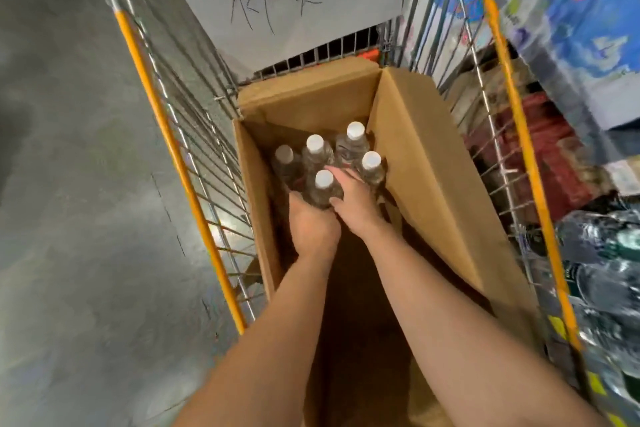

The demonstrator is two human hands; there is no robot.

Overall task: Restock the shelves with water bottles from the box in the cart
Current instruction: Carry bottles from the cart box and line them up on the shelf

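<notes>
Both hands, left (313, 222) and right (351, 199), clasp the nearest bottle (322, 189) mid-frame in the box (433, 163) (four others remain). Lift straight up, clear the flap.

Even, moderately bright light. Deep shadow inside the box (363, 288). Glare patch on the floor (86, 218). Edges bowed by the wide lens; right side motion-blurred, shelf stock (595, 253) smeared.

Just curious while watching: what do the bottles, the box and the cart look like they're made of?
Bottles: clear, glossy plastic by the look, with white caps. Box: plain brown matte cardboard, creased flaps. Cart: shiny metal wire grid; its orange rails look painted or coated.
</notes>
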